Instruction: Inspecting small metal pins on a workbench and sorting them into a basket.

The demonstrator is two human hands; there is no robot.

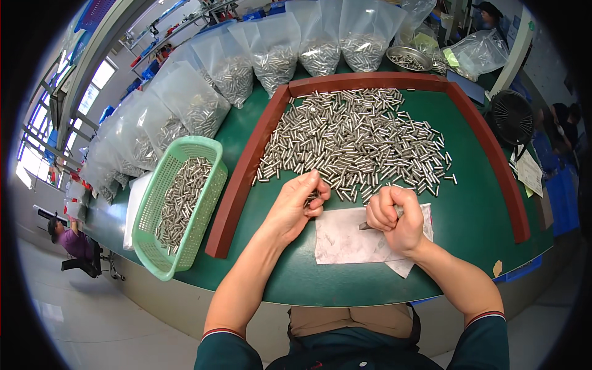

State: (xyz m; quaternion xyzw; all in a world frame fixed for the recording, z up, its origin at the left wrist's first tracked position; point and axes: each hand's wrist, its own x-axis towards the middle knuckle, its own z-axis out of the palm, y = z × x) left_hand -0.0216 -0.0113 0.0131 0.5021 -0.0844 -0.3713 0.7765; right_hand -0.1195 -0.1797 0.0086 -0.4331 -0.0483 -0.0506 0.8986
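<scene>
A broad heap of short, shiny metal pins [364, 135] spreads over the green tabletop. My left hand [295, 206] is at the heap's near edge, its fingers curled around a few metal pins [312, 197] that show partly between them. To its right, my right hand [398, 219] is closed in a fist above a smudged white cloth [345, 243]. A dark, narrow tip [365, 226] sticks out from the left side of that fist, and a bit of grey shows near the thumb. The rest of what it holds is hidden by the fingers.
Red-brown wooden rails [243, 179] frame the heap on three sides. At left stands a green perforated basket [216, 163] with more pins. Clear plastic bags of pins [271, 58] line the far edge. A metal bowl [409, 60] and a black fan [510, 117] stand beyond the frame.
</scene>
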